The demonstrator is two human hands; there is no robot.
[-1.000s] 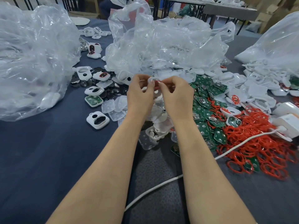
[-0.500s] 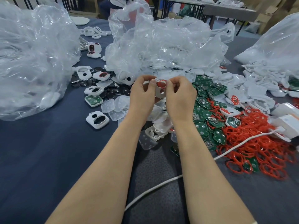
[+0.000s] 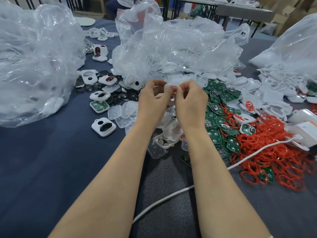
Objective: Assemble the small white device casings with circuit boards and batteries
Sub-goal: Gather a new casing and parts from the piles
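My left hand (image 3: 152, 98) and my right hand (image 3: 191, 100) meet above the middle of the table, and both pinch one small white casing (image 3: 169, 88) with a red ring showing at its edge. Most of the casing is hidden by my fingers. Green circuit boards (image 3: 216, 107) lie in a heap just right of my right hand. Round dark batteries (image 3: 118, 100) are scattered left of my left hand, among white casings with two holes (image 3: 103, 126). One casing with a green board in it (image 3: 99, 106) lies there too.
Big clear plastic bags stand at the left (image 3: 34, 62), behind my hands (image 3: 171, 47) and at the far right (image 3: 291, 48). Red rubber rings (image 3: 274, 152) pile at the right beside a white box (image 3: 307, 131). A white cable (image 3: 171, 198) crosses the dark blue tablecloth (image 3: 42, 169).
The casing has turned in my fingers: half a second ago its face with the red ring showed, now mostly its white edge shows. Both hands stay at the same spot.
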